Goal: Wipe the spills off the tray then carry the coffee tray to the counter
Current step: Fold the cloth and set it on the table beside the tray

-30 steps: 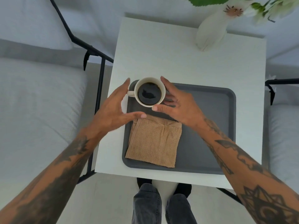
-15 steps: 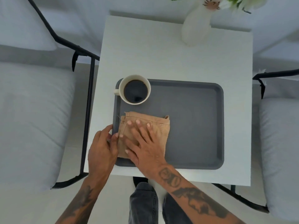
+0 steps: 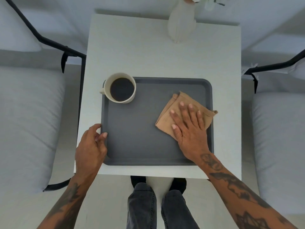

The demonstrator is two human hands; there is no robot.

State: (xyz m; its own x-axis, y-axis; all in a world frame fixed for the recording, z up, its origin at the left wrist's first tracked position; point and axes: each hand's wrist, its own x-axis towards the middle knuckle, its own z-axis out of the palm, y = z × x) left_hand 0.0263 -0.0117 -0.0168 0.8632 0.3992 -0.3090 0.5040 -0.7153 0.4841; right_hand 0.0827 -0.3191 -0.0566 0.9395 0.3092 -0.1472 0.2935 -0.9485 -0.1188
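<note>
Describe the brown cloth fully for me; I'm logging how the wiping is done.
The cloth is a tan, terry-looking towel folded into a rough square, turned diamond-wise. It lies flat on the right part of the grey tray, its right corner poking over the tray's rim. The right hand presses on it, palm down, fingers spread. It sits well apart from the coffee mug. No stains are discernible.

A white square side table (image 3: 148,52) fills the middle of the view. At its far edge stands a white vase (image 3: 181,25), upright, holding pale flowers (image 3: 208,2) that are cut off by the top of the frame. On either side sits a pale grey cushioned seat (image 3: 28,123) with a thin black metal frame (image 3: 49,42); the other seat (image 3: 280,142) mirrors it. Below the table's near edge, dark grey trouser legs (image 3: 156,207) and black shoes (image 3: 138,180) stand on a light floor.
</note>
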